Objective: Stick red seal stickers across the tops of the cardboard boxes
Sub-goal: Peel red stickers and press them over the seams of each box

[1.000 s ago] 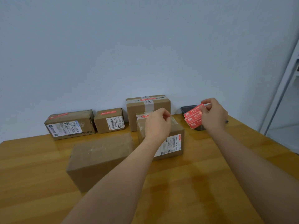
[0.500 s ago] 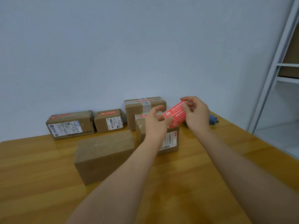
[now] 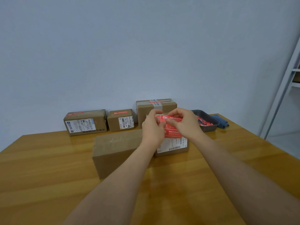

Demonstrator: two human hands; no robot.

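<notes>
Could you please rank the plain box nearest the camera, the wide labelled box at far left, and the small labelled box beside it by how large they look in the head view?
1. plain box, though nearness to the camera inflates it.
2. wide labelled box.
3. small labelled box.

Most print is showing too small or blurred to read: the red stickers (image 3: 172,127) pinched between both hands are carrying white characters that stay illegible. The white label (image 3: 172,144) on the box (image 3: 172,146) behind the hands is showing a barcode and digits that seem to end in "015", while the label (image 3: 125,122) on the small box (image 3: 121,120) by the wall is bearing what looks like "170" beside a barcode. The label (image 3: 80,125) on the left box (image 3: 85,122) is offering only barcodes and unreadable lines.
</notes>
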